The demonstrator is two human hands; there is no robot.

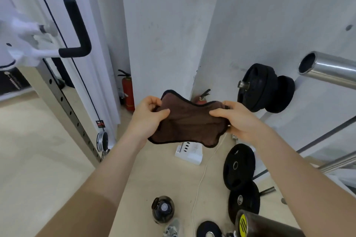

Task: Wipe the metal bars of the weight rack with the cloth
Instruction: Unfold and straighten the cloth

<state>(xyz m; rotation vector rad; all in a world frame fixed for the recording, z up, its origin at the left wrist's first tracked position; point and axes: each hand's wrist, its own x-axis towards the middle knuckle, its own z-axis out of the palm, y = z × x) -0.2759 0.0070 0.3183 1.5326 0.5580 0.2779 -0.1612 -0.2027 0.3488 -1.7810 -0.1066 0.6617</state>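
Foam handle [77, 31]: black, L-shaped, on a white machine arm; high up and far left of the cloth.
Perforated upright [73, 113]: grey post with a row of holes, slanting to the floor; left of the cloth, well apart.
Fire extinguisher [128, 92]: red, standing at the wall corner; just left of the cloth, behind the left hand.
Left hand [149, 115]: pinches the cloth's left edge, thumb on top, fingers curled under.
Cloth [188, 121]: brown with dark trim, held up in the air and stretched flat between both hands, touching no bar.
Power strip [189, 153]: white, on the floor right below the cloth; a white cable runs from it toward the viewer.
Right hand [237, 121]: pinches the cloth's right edge, thumb on top, fingers curled behind.
Floor plates [238, 167]: black discs standing on edge, below and right of the cloth.
Racked plates [265, 88]: black discs on a peg, right of the cloth, near.
Chrome bar [327, 69]: hollow shiny tube, open end facing left; up and far right of the cloth.
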